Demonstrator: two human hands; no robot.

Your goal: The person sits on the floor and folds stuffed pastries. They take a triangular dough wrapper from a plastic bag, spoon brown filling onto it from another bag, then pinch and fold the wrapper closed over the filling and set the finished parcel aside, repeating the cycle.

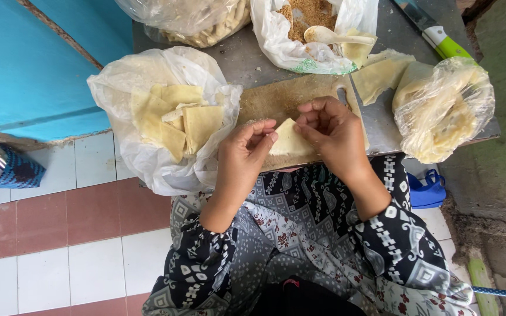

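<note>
Pale yellow dough, a small folded wrapper (288, 140), sits between both hands over a wooden board (282, 99). The left hand (244, 155) pinches the wrapper's left edge with thumb and fingertips; the right hand (332, 131) is curled over its right edge, fingers bent and gripping the fold. The wrapper lies on the near part of the board, just above the person's lap, which is covered in black, grey and white patterned cloth (300, 234).

Just left of the left hand, an open clear plastic bag (147, 158) holds a loose stack of flat yellow wrappers (177, 117). Right of the right hand, more flat wrappers (382, 76) lie on the grey metal tabletop (382, 123), and beside them a second clear bag (446, 108) is bunched around more pale dough pieces; it hangs partly over the tabletop's edge.

Beyond the board, a white bag (300, 41) is open on brown crumbly filling (308, 14), with a pale spoon (335, 36) resting across it. Another clear bag (194, 20) of pale stick-shaped pieces lies at the far left corner. A knife with a green and white handle (440, 36) lies at the far right.

Below the tabletop the floor is tiled in white and reddish brown (65, 234), with a turquoise wall (36, 64) to the left. A blue patterned pouch (7, 169) rests at the wall's foot, and a blue bag (428, 190) shows under the tabletop's right side.
</note>
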